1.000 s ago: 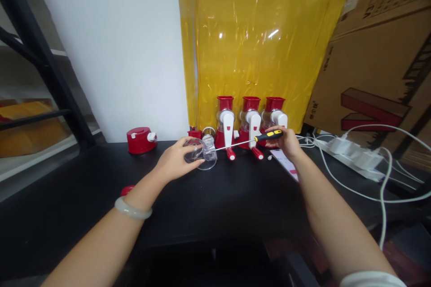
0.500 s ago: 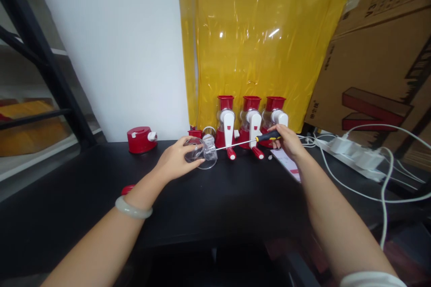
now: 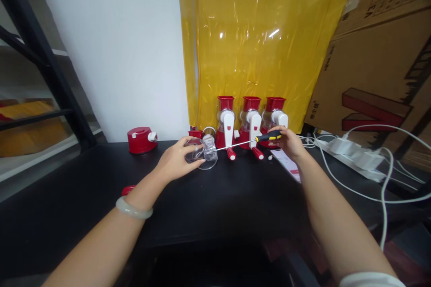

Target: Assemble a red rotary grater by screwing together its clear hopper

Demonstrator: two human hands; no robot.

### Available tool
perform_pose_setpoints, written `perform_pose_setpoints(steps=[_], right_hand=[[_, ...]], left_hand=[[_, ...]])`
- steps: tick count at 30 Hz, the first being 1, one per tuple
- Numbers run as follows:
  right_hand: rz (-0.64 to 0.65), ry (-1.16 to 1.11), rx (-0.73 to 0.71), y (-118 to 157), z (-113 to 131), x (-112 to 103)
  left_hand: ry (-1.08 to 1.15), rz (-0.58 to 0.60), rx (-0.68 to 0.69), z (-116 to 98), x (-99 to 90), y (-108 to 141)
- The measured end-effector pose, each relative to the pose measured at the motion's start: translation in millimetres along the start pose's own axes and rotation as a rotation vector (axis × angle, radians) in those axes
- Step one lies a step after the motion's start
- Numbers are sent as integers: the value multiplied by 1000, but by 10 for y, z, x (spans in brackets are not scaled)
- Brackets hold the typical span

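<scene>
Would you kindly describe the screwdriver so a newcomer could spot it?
Below the yellow sheet, three red crank machines stand on the black table. In front, the right hand holds the screwdriver, set apart by its thin metal shaft and black and yellow handle.

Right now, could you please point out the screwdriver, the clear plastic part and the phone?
Screwdriver [image 3: 264, 137], head view: its black-and-yellow handle.
Clear plastic part [image 3: 210, 152], head view: its end by the screwdriver's shaft.
Phone [image 3: 285, 164], head view: its screen.

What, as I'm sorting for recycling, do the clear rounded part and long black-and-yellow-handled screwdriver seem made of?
Clear rounded part: probably glossy plastic, see-through with bright edges; glass remains possible. Screwdriver: shaft likely metal, silvery and shiny; handle, in two colours, perhaps smooth plastic or rubber.
</scene>
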State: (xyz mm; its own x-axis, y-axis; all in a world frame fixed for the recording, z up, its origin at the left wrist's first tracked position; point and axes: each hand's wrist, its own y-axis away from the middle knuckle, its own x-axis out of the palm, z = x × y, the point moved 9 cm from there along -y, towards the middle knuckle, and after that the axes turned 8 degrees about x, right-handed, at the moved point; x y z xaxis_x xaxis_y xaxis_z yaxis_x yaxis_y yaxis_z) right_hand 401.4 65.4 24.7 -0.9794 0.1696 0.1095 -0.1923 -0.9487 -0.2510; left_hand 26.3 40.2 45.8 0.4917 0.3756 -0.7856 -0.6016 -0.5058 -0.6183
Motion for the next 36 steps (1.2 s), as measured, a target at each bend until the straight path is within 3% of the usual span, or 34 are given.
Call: perform_pose_setpoints(steps=[8,14,18,28,36], right_hand=[[-20,84,-104,18,69,37],[21,-9,32,-40,-76,25],[56,-26,19,-50,-60,16],[-47,66,-106,-3,44,19],[11,-28,15,-54,-98,9]], left_hand=[[-12,7,10,3,11,0],[-38,0,8,11,15,3],[-48,3,2,14,17,3],[-30,-10,22,10,17,7],[-18,6,14,-7,13,-2]])
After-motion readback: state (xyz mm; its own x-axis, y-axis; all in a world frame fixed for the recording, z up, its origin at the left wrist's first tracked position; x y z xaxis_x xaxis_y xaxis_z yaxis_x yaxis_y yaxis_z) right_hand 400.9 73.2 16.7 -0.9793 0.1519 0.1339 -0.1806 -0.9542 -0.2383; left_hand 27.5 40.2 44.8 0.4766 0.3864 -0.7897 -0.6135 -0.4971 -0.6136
